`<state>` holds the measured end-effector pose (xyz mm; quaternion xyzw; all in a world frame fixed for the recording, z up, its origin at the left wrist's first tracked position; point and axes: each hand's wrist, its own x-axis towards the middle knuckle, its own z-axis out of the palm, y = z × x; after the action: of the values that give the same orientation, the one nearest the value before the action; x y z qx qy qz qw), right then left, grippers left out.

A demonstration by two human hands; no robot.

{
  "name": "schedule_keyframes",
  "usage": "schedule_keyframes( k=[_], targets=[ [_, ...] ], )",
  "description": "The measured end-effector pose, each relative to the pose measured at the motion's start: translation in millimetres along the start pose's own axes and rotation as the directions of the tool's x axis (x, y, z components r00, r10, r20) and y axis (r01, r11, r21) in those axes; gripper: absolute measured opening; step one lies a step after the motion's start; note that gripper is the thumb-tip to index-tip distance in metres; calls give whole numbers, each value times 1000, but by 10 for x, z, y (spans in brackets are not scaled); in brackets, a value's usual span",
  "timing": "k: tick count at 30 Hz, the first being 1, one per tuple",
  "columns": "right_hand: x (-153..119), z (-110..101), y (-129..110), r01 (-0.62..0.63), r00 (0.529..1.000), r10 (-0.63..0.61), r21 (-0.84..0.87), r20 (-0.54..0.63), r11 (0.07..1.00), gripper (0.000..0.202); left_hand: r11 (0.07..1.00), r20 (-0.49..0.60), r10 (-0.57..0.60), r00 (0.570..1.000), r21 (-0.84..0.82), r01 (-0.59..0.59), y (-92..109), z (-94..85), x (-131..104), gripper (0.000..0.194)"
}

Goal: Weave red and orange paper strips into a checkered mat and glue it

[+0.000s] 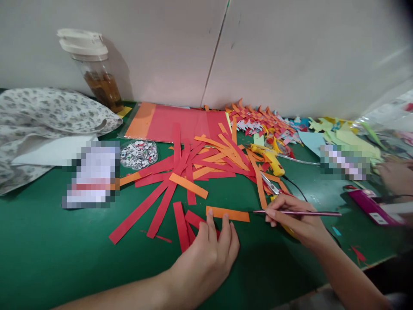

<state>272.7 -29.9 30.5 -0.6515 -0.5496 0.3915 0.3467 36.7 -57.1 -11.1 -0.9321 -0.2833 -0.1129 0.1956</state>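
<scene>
The index and middle fingertips of my left hand (pixel 213 252) press an orange paper strip (pixel 237 214) onto the green table, fingers apart. My right hand (pixel 298 219) pinches a slim, shiny pink pen-like stick (pixel 318 213). Its thin tip points left, close to the strip's right end; whether they touch I cannot tell. Partly under my left hand lie several short red paper strips (pixel 181 226). Scissors (pixel 271 184) lie behind my right hand, which covers part of their yellow handles. Beyond both hands spreads a loose heap of red and orange strips (pixel 219 161).
A yellow glue gun (pixel 269 157) and its cord lie behind my right hand. Further back are a plastic sleeve of coloured paper (pixel 180 122) and spiky folded paper pieces (pixel 258 114). On the left stand a lidded bottle (pixel 101 82) and googly eyes (pixel 139 154). Another person's hand (pixel 396 176) is far right.
</scene>
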Motion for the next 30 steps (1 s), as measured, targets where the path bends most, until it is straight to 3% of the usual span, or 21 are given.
schedule_keyframes(
  k=[7, 11, 15, 18, 30],
  targets=[
    [5, -58, -39, 39, 998, -39, -9, -48, 999, 31, 1000, -6, -3, 1000, 4, 3, 13, -4, -2, 42],
    [23, 201, -118, 69, 998, -67, 79, -20, 994, 26, 1000, -25, -12, 1000, -1, 12, 18, 3, -1, 42],
    [56, 535, -200, 13, 995, -28, 151, 99, 988, 24, 1000, -43, -24, 999, -11, 24, 14, 8, 12, 41],
    [70, 664, -240, -18, 989, -6, 159, 145, 987, 24, 1000, -39, -19, 999, -7, 19, 6, 13, 23, 41],
    [78, 687, -231, -20, 990, -10, 206, 144, 978, 22, 1000, -41, -17, 999, -4, 17, -1, -9, 35, 42]
  ],
)
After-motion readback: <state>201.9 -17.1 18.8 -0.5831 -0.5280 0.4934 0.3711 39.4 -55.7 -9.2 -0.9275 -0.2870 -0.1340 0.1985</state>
